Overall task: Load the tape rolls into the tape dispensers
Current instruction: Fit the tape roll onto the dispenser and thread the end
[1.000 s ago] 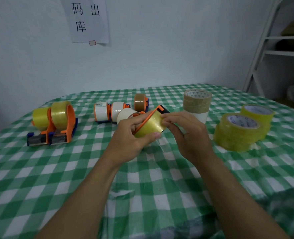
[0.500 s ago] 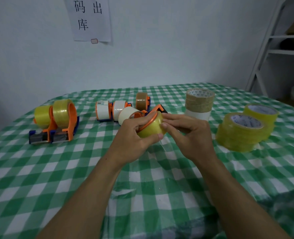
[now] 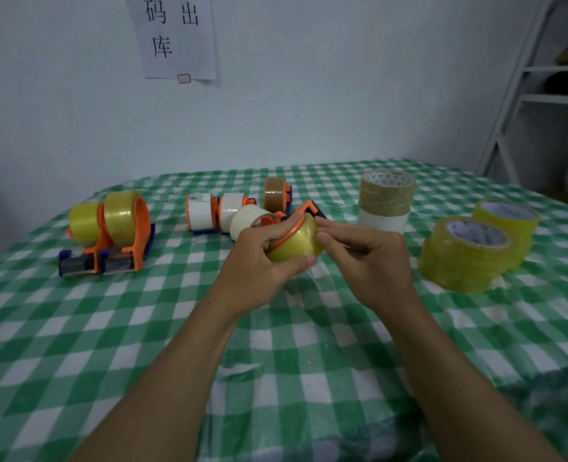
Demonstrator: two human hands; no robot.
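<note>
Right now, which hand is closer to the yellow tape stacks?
Right. The right hand sits just beside the yellow tape stacks, not touching; the left hand is farther away, gripping the roll between both hands.

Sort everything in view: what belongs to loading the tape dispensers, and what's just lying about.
Job in hand:
left hand gripping the orange dispenser
right hand pinching its yellow roll
yellow-tape dispensers
white-tape dispensers
brown-tape dispenser
brown-and-white stack
near yellow stack
far yellow stack

Lying about:
paper sign on the wall
shelf unit
checked tablecloth
</note>
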